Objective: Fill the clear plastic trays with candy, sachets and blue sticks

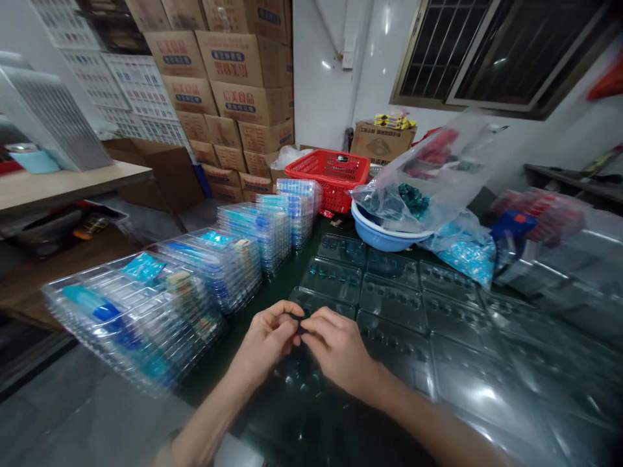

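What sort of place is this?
It looks like a small packing workshop: stacks of clear plastic trays line a dark workbench, printed cardboard cartons are piled by the wall, and a red plastic basket sits nearby.

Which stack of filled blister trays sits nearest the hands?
The front stack, first in the row, closest to the left hand; the other stacks line up farther away.

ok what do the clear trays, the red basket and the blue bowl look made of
The clear trays look like thin moulded clear plastic, glossy, with shine along their pressed hollows. The red basket seems to be rigid moulded plastic with a plain, low-sheen finish and an even grid of holes. The blue bowl looks like smooth plastic too, softly shiny, though its look alone can't settle that.
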`<state>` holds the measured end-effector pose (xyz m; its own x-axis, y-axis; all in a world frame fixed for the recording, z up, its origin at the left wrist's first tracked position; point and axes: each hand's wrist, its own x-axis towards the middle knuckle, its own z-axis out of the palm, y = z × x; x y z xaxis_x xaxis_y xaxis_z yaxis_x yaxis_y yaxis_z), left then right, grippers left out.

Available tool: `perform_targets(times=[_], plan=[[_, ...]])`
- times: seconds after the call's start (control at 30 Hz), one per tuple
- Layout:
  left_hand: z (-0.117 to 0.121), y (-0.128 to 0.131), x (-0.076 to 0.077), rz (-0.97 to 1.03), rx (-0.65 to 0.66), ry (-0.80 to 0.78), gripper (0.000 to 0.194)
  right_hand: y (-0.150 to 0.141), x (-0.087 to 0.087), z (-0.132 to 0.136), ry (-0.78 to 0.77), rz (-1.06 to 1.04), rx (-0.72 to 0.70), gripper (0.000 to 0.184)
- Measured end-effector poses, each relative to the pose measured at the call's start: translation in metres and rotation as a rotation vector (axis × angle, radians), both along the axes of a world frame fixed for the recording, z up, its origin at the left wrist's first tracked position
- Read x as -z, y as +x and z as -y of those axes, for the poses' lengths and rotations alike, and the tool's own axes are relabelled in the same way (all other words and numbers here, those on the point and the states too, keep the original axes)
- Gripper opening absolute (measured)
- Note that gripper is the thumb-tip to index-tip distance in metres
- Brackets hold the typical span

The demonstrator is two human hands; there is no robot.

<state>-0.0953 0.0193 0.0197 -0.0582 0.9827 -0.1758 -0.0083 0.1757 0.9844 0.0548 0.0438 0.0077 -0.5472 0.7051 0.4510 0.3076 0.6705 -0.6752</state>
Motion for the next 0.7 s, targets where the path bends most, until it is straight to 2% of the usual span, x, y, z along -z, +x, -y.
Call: perform_targets(times=[0.07, 0.17, 0.27, 0.37, 0.43, 0.47, 0.53, 0.6, 0.7], plan=[[0.0, -0.002, 0.004, 0.129, 0.049, -0.055, 0.012, 0.0, -0.001, -0.003, -0.153, -0.087, 0.003, 0.01], [0.0, -0.007, 0.007, 0.311, 0.129, -0.048, 0.017, -0.002, -0.005, -0.01, -0.546, -0.263, -0.02, 0.008], [0.0, -0.011, 0.009, 0.286, 0.136, 0.041, 0.015, -0.008, -0.005, -0.017, -0.901, -0.422, -0.089, 0.013], [-0.001, -0.008, 0.011, 0.283, 0.059, 0.039, 0.013, -0.015, 0.0, -0.023, -1.092, -0.551, -0.148, 0.017], [-0.003, -0.005, 0.012, 0.383, 0.011, 0.0, 0.014, -0.017, 0.001, -0.026, -1.099, -0.569, -0.154, 0.019], [-0.004, -0.003, 0.012, 0.439, -0.01, -0.016, 0.014, -0.017, 0.0, -0.028, -1.055, -0.555, -0.138, 0.018], [-0.007, -0.001, 0.011, 0.52, -0.041, -0.032, 0.015, -0.017, -0.003, -0.031, -0.897, -0.499, -0.098, 0.016], [-0.012, 0.0, 0.01, 0.548, -0.058, -0.032, 0.017, -0.015, -0.009, -0.035, -0.734, -0.414, -0.104, 0.022], [-0.019, -0.002, 0.006, 0.536, -0.073, -0.022, 0.02, -0.015, -0.017, -0.042, -0.612, -0.295, -0.162, 0.021]])
